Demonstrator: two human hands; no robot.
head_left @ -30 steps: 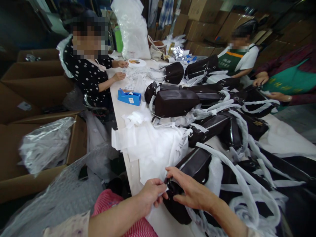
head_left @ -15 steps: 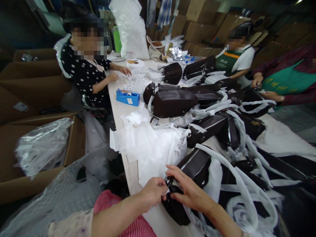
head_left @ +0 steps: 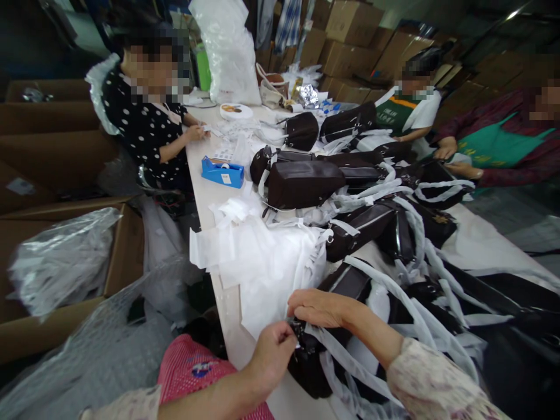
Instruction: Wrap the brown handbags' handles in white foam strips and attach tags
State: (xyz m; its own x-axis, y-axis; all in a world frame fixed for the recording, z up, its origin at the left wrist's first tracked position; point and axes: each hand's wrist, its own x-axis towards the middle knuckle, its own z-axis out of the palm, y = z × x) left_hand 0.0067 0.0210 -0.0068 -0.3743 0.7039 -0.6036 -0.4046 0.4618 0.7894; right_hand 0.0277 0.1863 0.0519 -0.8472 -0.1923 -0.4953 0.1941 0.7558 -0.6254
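Note:
A dark brown handbag [head_left: 308,373] lies at the table's near edge, with pale wrapped straps [head_left: 354,364] trailing to the right. At its upper end, my left hand [head_left: 275,354] is closed in a pinch beside dark, shiny hardware [head_left: 301,335]. A small white bit shows at those fingertips, too small to name. My right hand [head_left: 319,308] arches over the same end from above, its fingers bent down and closed on the bag. The tips of the right fingers are partly hidden. Thin white sheets [head_left: 266,268] lie in a pile just beyond both hands.
More dark handbags [head_left: 306,184] with wrapped straps cover the table's middle and right. A blue tape dispenser [head_left: 223,172] stands near the left edge. Open cartons [head_left: 111,256] and clear plastic [head_left: 65,256] are on the left. Several co-workers, including a person in polka dots [head_left: 140,116], work around the table.
My right hand has turned over the bag's end, and its forearm and sleeve have come further into view. My left hand stays pinched there. The polka-dot person's hands have drawn together.

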